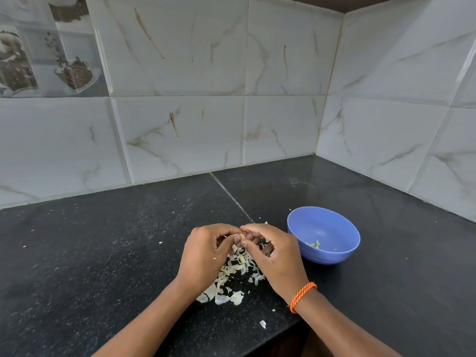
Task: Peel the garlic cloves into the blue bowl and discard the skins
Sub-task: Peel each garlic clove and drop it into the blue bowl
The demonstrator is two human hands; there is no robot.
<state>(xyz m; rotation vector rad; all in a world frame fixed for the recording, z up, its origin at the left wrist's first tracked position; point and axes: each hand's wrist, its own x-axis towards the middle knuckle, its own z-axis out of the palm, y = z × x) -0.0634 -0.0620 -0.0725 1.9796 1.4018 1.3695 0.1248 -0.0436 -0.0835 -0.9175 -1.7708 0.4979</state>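
From the head view, the person stands at a corner of the black desk [128,253], both hands meeting just above a heap of skins [233,276]. The left hand [206,253] and the right hand [273,256] each pinch 1 small garlic clove [242,237] between thumb and fingertips; both grips are curled tight around it, not spread. The clove sits at the centre of the scene, held clear of the desk, with the skins directly beneath at 6 o'clock.

The blue bowl [334,253] stands just beside the right hand at 3 o'clock, upright, with a few pale peeled bits [314,244] lying in its bottom.

I judge the clove light, firm and a little slippery once bared, so a pinch at its 2 ends should hold best while nails lift the skin. The skins look papery, brittle and nearly weightless; they would scatter at a breath and need gathering by sweeping, not picking.

The desk edge runs close at 5 o'clock, and stray flakes [262,323] lie near it. Tiled walls [180,124] close off 12 and 2 o'clock. Open room lies wide toward 9 o'clock, and the short path to the bowl is free. An orange band [302,296] circles the right wrist.
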